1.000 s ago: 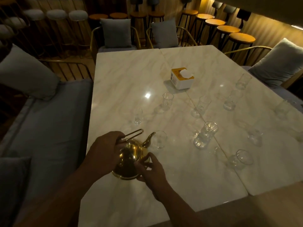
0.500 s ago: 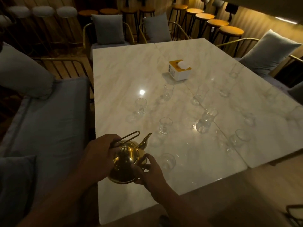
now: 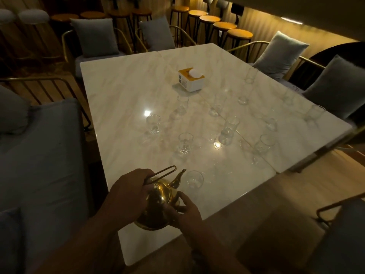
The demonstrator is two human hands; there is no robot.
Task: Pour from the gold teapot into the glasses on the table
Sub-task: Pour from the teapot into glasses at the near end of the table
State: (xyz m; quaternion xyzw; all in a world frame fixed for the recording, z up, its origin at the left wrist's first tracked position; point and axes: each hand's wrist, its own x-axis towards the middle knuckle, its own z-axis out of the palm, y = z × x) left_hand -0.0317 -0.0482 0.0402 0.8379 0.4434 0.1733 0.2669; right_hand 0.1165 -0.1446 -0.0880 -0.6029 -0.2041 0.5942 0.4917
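Observation:
The gold teapot (image 3: 158, 202) hangs tilted over the near left part of the marble table (image 3: 122, 99), its spout pointing up and right. My left hand (image 3: 126, 196) grips the wire handle. My right hand (image 3: 185, 210) holds the pot's lower right side with curled fingers. A clear glass (image 3: 194, 179) stands just right of the spout tip. Several more clear glasses are spread across the table, among them one (image 3: 185, 142) farther back, one (image 3: 153, 123) to the left and a tall one (image 3: 228, 130) beside a bright glint.
A white and yellow tissue box (image 3: 191, 79) sits at the table's middle back. A grey sofa (image 3: 39, 155) lies along the left. Cushioned chairs (image 3: 94, 38) and round stools (image 3: 223, 26) ring the far sides. A wooden surface (image 3: 276, 214) adjoins the near right.
The view has pulled back and risen, so the table looks smaller. The teapot, still in both hands, has come nearer to the closest glass, its spout now beside the rim.

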